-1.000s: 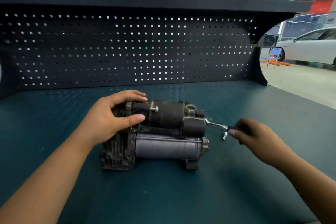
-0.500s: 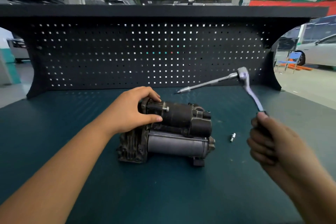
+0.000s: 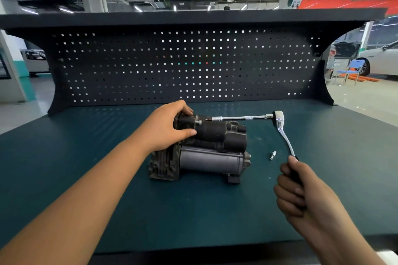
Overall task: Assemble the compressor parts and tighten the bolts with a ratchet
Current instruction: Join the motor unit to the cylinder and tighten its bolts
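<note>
Swung down from mid-air, the ratchet (image 3: 281, 130) now lays its extension bar (image 3: 241, 117) level over the compressor (image 3: 213, 153), its tip beside a bolt (image 3: 199, 122); whether it is seated is unclear. At left, the left hand (image 3: 170, 127) grips the compressor's left end, which rests mid-tabletop (image 3: 193, 211). Just right of it lies a small silver fitting (image 3: 273, 154). The right hand (image 3: 301, 196) is wrapped round the ratchet's black handle.

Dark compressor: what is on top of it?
The left hand grips its black upper cylinder; the chrome ratchet's extension tip reaches it. Whatever lies under the palm is hidden.
</note>
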A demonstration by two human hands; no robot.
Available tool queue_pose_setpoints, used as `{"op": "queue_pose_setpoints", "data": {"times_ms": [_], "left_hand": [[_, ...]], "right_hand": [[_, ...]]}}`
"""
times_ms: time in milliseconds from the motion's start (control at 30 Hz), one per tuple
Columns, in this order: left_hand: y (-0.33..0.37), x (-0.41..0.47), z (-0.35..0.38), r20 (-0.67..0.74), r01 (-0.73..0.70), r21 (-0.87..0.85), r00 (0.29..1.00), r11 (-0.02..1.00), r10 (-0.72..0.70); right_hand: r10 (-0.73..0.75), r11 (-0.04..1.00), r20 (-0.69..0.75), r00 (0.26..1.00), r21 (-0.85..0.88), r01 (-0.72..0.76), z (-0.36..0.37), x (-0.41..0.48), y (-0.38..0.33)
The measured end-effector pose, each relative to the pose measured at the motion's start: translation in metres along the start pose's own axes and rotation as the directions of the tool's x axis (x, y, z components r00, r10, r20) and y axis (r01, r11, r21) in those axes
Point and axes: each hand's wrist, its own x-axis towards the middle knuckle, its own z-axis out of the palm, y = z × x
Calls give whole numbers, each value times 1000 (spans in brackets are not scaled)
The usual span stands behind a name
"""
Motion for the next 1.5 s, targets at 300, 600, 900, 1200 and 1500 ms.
{"op": "queue_pose_setpoints", "data": {"times_ms": [300, 600, 900, 1200, 1500], "left_hand": [[1, -6, 10, -72, 30, -23, 997, 999, -31], [2, -7, 14, -110, 21, -25, 994, 999, -24], [2, -7, 15, -113, 37, -49, 993, 998, -43], [22, -6, 12, -106, 45, 291, 994, 956, -14], [110, 9, 90, -50, -369, 508, 889, 778, 455]], "right_hand": [[65, 998, -7, 998, 16, -65, 2, -2, 3], [182, 977, 14, 983, 114, -183, 9, -9, -4], [199, 977, 45, 979, 67, -202, 18, -24, -15], [351, 929, 141, 926, 68, -363, 22, -29, -28], [375, 895, 413, 830, 71, -440, 31, -33, -60]]}}
